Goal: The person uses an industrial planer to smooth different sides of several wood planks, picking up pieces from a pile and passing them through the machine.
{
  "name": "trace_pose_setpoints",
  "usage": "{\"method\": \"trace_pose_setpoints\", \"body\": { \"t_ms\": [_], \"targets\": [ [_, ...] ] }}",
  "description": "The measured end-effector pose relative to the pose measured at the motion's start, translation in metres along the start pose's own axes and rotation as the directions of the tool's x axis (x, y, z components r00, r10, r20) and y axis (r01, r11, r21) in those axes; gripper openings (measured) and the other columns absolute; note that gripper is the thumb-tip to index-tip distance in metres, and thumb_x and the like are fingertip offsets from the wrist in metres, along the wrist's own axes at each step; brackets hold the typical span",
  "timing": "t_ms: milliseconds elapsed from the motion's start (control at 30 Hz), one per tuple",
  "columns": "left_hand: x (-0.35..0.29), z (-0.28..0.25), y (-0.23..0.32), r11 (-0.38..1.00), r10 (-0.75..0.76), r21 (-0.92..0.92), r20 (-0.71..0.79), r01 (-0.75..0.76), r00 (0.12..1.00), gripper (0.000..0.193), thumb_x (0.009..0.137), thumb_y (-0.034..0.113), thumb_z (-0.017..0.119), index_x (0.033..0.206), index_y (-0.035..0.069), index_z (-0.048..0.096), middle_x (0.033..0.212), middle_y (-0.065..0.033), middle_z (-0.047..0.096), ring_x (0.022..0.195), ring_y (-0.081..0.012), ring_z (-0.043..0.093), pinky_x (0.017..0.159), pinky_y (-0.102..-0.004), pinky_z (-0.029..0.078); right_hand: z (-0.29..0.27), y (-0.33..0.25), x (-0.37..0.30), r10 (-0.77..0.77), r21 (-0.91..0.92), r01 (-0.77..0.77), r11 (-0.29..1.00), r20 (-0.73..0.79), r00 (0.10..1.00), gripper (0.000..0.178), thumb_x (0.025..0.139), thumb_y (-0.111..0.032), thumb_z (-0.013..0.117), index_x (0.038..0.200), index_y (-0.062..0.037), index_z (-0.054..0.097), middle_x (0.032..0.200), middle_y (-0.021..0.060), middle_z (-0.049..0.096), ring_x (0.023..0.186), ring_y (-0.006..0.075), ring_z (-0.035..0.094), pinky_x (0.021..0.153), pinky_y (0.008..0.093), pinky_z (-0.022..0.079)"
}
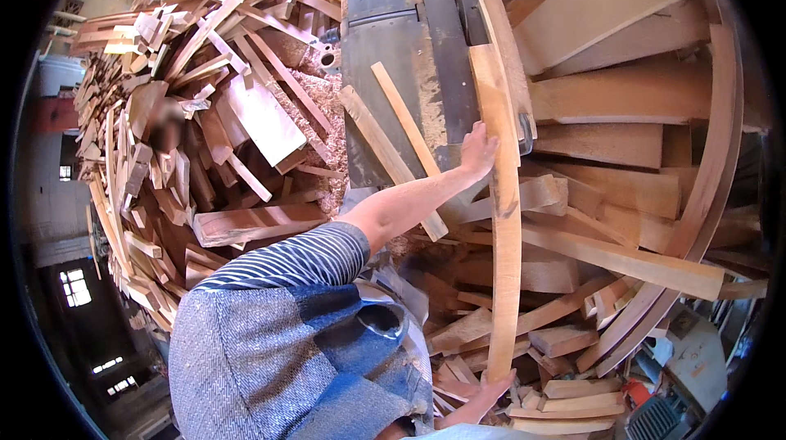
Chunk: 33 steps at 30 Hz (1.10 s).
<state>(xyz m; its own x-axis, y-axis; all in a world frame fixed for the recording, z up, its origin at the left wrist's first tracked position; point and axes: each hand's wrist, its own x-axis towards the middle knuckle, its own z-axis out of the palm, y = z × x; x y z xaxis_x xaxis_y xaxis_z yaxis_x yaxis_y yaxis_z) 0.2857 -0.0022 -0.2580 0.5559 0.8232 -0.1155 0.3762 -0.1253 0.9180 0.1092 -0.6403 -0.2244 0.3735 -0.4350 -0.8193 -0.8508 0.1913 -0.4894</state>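
A long, narrow wooden board [506, 264] stretches from the metal machine table [393, 39] back toward my body, along the table's right side. My left hand [481, 149] grips its left edge partway along, the arm in a striped sleeve reaching forward over the table. At the board's near end, my right hand [498, 384] is closed around the wood, its fingers partly hidden. Two loose strips, a wider one [385, 149] and a thinner one [403, 112], lie on the table left of my left hand.
Left of the machine rises a big heap of offcuts [262, 117] with pink-lit shavings [323, 96]. Thick planks [614, 100] are stacked on the right, and one beam [622, 260] juts across there. Below right sits a grey ribbed motor-like housing [652, 419].
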Motion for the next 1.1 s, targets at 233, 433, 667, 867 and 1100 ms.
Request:
{"method": "trace_pose_setpoints", "body": {
  "t_ms": [233, 433, 667, 867, 1100],
  "targets": [
    [0.021, -0.003, -0.007, 0.997, 0.076, 0.040, -0.112, -0.072, 0.991, 0.031, 0.090, 0.016, 0.062, 0.113, -0.004, 0.055, 0.124, -0.0235, 0.056, 0.103, -0.0473, 0.056, 0.093, -0.0552, 0.043, 0.006, 0.003, -0.015, -0.560, -0.678, 0.683, 0.271, 0.466, 0.685, 0.103, 0.061, 0.005, 0.087, 0.150, 0.0043, 0.035, 0.145, 0.0215, 0.046, 0.130, 0.0319, 0.051, 0.108, 0.0420, 0.047],
    [0.059, -0.016, -0.007, 0.987, 0.080, 0.147, -0.106, -0.064, 0.991, 0.034, 0.090, 0.019, 0.063, 0.114, -0.004, 0.055, 0.125, -0.0234, 0.056, 0.106, -0.0475, 0.056, 0.095, -0.0548, 0.044, 0.045, 0.004, -0.007, -0.458, -0.736, 0.660, 0.151, 0.539, 0.707, 0.090, 0.072, 0.006, 0.082, 0.149, 0.0057, 0.037, 0.147, 0.0224, 0.049, 0.128, 0.0297, 0.054, 0.110, 0.0388, 0.045],
    [0.063, -0.016, 0.005, 0.990, 0.042, 0.135, -0.056, -0.034, 0.998, 0.038, 0.091, 0.020, 0.062, 0.120, -0.003, 0.055, 0.129, -0.0219, 0.056, 0.109, -0.0466, 0.056, 0.099, -0.0533, 0.044, -0.015, 0.041, 0.079, -0.380, -0.409, 0.585, 0.700, 0.480, 0.791, 0.053, 0.097, -0.025, 0.061, 0.146, -0.0158, 0.043, 0.149, 0.0119, 0.045, 0.128, 0.0325, 0.047, 0.097, 0.0546, 0.049],
    [0.065, -0.024, -0.002, 0.986, 0.011, 0.164, -0.097, 0.005, 0.995, 0.042, 0.092, 0.021, 0.063, 0.124, -0.004, 0.055, 0.134, -0.0213, 0.054, 0.112, -0.0460, 0.056, 0.101, -0.0520, 0.044, 0.022, 0.023, 0.061, -0.212, -0.244, 0.332, 0.911, 0.412, 0.886, 0.052, 0.098, -0.044, 0.057, 0.143, -0.0197, 0.048, 0.143, 0.0070, 0.050, 0.125, 0.0310, 0.046, 0.096, 0.0537, 0.046],
    [0.066, -0.020, 0.003, 0.984, -0.007, 0.175, -0.072, 0.019, 0.997, 0.040, 0.092, 0.022, 0.064, 0.123, -0.003, 0.056, 0.134, -0.0203, 0.054, 0.111, -0.0455, 0.056, 0.100, -0.0516, 0.044, 0.023, 0.021, 0.043, -0.151, -0.207, 0.239, 0.949, 0.369, 0.917, 0.052, 0.095, -0.049, 0.060, 0.138, -0.0217, 0.053, 0.138, 0.0038, 0.053, 0.122, 0.0287, 0.047, 0.095, 0.0511, 0.044]
  ]
}}
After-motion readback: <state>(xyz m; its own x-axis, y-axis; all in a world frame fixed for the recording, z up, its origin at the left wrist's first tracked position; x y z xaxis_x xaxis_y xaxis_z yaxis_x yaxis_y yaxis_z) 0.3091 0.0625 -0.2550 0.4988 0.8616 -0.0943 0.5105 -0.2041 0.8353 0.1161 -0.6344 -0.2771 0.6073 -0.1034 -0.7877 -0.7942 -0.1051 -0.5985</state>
